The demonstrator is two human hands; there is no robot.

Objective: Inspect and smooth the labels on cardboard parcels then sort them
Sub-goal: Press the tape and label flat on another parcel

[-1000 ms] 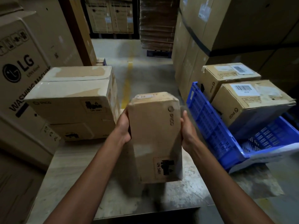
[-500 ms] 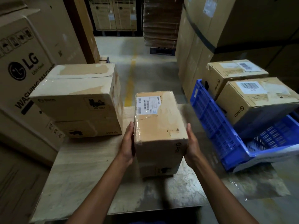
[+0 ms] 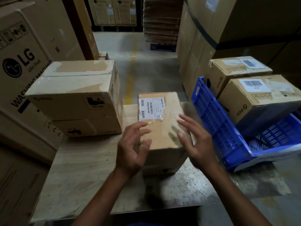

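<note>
A small cardboard parcel (image 3: 164,128) rests on the wooden table (image 3: 84,168), its top facing up. A white barcode label (image 3: 152,107) under clear film covers the far left of that top. My left hand (image 3: 132,147) hovers over the parcel's near left corner, fingers spread, holding nothing. My right hand (image 3: 194,141) hovers over the near right corner, fingers spread too. Both hands look slightly blurred and sit just above the cardboard.
Two stacked cardboard boxes (image 3: 76,95) stand on the table's left. A tilted blue plastic crate (image 3: 231,132) on the right holds two labelled boxes (image 3: 260,97). Large cartons, one marked LG (image 3: 17,62), wall both sides; a floor aisle with a yellow line (image 3: 130,75) runs ahead.
The parcel was tipped from standing on end to lying flat with its label up. Both hands then let go of its sides and rose above its near end.
</note>
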